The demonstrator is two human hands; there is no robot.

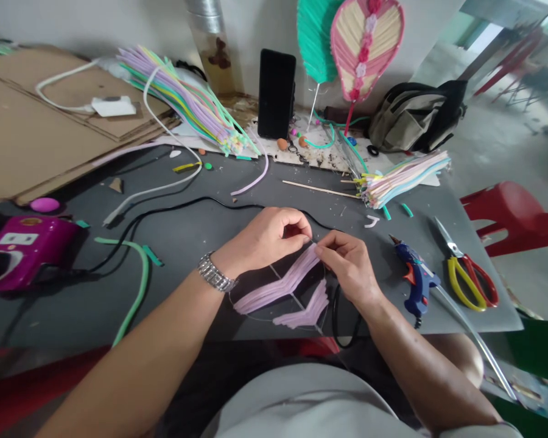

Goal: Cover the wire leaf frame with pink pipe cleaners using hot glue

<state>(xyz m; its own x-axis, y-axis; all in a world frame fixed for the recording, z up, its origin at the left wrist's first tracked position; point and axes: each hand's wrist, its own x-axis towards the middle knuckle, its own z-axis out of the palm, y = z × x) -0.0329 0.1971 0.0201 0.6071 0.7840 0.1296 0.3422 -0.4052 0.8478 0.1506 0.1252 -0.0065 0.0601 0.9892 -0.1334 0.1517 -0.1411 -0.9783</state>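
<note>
My left hand (265, 240) and my right hand (347, 267) meet above a thin wire leaf-shaped frame (322, 292), their fingertips pinching its top end. Inside the frame lie rows of lilac pipe cleaners (278, 286) bent into a chevron, with a smaller lilac chevron (307, 311) below them. A straight wire spine (293, 298) runs down the middle. A metal wristwatch (217, 274) circles my left wrist. What my fingertips hold is partly hidden by them.
A dark work mat (187, 322) holds a blue glue gun (415, 277), yellow-and-red scissors (468, 280), pipe cleaner bundles (404, 179), a black cable (201, 204), and a magenta device (27, 252). Finished pipe-cleaner leaves (365, 45), a black phone (276, 94) and cardboard (41, 115) stand beyond.
</note>
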